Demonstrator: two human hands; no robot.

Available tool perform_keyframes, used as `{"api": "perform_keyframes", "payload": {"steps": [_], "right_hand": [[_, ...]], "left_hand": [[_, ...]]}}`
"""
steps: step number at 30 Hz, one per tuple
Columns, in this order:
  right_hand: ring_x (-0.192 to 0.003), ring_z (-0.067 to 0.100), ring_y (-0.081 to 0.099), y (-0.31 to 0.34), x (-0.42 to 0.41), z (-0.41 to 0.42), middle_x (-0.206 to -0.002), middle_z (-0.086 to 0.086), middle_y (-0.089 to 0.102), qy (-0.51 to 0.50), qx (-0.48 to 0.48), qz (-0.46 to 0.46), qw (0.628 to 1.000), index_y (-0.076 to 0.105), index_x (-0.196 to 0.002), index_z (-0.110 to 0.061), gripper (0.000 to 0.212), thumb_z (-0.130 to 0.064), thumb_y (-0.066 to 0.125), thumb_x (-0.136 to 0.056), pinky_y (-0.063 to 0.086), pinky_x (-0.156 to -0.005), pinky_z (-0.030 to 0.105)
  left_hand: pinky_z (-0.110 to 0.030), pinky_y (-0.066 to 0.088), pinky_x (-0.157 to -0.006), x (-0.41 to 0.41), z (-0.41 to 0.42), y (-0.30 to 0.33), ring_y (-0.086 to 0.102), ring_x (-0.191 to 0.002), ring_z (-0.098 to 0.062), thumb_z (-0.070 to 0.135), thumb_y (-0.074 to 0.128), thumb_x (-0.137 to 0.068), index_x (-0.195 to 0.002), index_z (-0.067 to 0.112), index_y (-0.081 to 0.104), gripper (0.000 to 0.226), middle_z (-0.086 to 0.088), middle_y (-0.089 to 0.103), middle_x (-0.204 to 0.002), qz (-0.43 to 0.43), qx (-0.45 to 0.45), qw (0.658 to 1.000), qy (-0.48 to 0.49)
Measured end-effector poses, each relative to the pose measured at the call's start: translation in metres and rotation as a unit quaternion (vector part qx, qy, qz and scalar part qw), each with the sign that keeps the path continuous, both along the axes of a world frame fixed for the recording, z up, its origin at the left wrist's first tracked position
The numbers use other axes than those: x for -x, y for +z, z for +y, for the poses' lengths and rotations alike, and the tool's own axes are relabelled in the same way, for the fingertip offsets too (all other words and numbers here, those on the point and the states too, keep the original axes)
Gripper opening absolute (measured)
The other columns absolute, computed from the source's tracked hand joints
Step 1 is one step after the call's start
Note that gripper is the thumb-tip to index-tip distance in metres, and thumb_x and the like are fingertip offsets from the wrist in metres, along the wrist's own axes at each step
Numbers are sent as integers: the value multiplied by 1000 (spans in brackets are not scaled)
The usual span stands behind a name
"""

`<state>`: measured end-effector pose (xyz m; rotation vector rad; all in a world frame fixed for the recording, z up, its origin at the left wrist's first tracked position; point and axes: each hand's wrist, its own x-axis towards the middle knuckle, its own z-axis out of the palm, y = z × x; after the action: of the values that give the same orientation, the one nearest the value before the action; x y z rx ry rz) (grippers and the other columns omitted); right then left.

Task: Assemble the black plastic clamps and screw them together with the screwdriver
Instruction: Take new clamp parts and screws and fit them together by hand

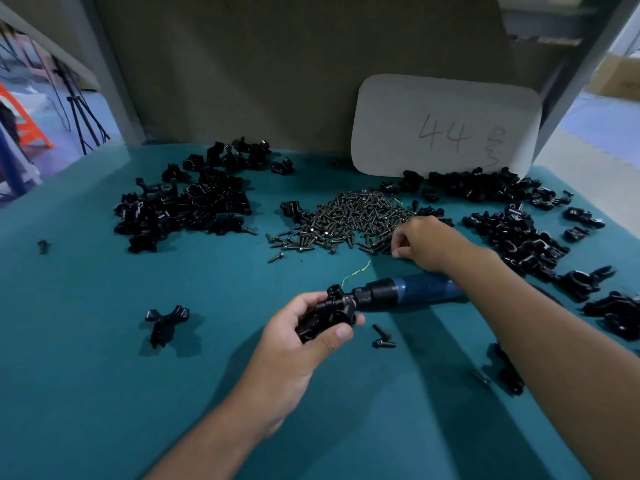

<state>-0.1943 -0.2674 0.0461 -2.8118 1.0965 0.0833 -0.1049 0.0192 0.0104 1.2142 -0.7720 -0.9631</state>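
My left hand (298, 336) grips a black plastic clamp (329, 315) just above the teal table, thumb over its near side. A blue and black electric screwdriver (408, 292) lies on the table right behind the clamp, its nose beside it. At the near right edge of the heap of dark screws (349, 220), my right hand (424, 242) has its fingers curled down into the screws. Whether a screw is pinched is hidden. Two loose screws (382, 336) lie just right of the clamp.
Piles of black clamp parts lie at the back left (183, 202) and along the right (512, 230). A single clamp half (164, 323) lies at the left. A white card marked 44 (446, 126) leans on the back wall. The teal table (104, 375) fills the foreground.
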Motion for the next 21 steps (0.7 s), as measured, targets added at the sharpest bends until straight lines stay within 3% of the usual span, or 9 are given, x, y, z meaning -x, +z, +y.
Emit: {"api": "perform_keyframes", "payload": {"steps": [2,5,7,9,11,15,21], "right_hand": [[-92,20,61,6,3,8,-98,-1,61,-9,6,-39,999,63,-92,-24,8,-27,64,-99,55,-82,37],[-74,1,55,25,19,50,-88,-12,61,-2,-18,-197,980,58,-95,-27,6,-27,59,-101,42,-63,10],[-83,-3,59,30,39,94,-86,-19,61,53,-28,-268,961,56,-92,-39,7,-34,59,-97,42,-71,4],[-92,-4,60,25,61,137,-91,-22,62,90,-44,-313,945,58,-93,-44,5,-39,59,-91,45,-78,7],[-91,-1,63,14,73,161,-92,-23,64,109,-35,-359,926,67,-94,-38,8,-32,65,-89,49,-79,13],[-94,1,66,1,76,172,-95,-14,70,111,-25,-421,900,78,-92,-18,10,-12,79,-84,51,-80,16],[-83,5,67,-8,75,176,-87,-8,72,120,19,-471,874,73,-91,-12,14,-9,83,-82,53,-69,25]], "left_hand": [[-22,50,-98,-1,1,-1,70,-108,-14,18,74,-79,-124,7,57,50,-7,77,-109,19,-2,1000,-6],[-23,51,-98,-2,1,-2,70,-109,-17,17,81,-82,-123,6,57,49,-10,77,-109,30,0,1000,-8],[-22,52,-94,-3,-1,-4,71,-108,-21,21,78,-79,-123,5,58,50,-12,76,-109,40,10,999,-4],[-31,52,-99,-4,-2,-7,69,-111,-29,26,82,-76,-122,5,60,56,-14,75,-111,44,17,999,-2],[-39,48,-105,-4,-3,-10,67,-113,-32,31,82,-72,-121,7,63,58,-13,74,-115,32,14,999,-2],[-37,48,-95,-6,-3,-13,64,-96,-16,35,81,-72,-118,12,66,54,-8,72,-110,18,11,1000,-5],[-40,46,-103,-6,-3,-15,64,-101,-15,32,84,-72,-111,21,72,42,-4,72,-110,21,21,999,-22]]}}
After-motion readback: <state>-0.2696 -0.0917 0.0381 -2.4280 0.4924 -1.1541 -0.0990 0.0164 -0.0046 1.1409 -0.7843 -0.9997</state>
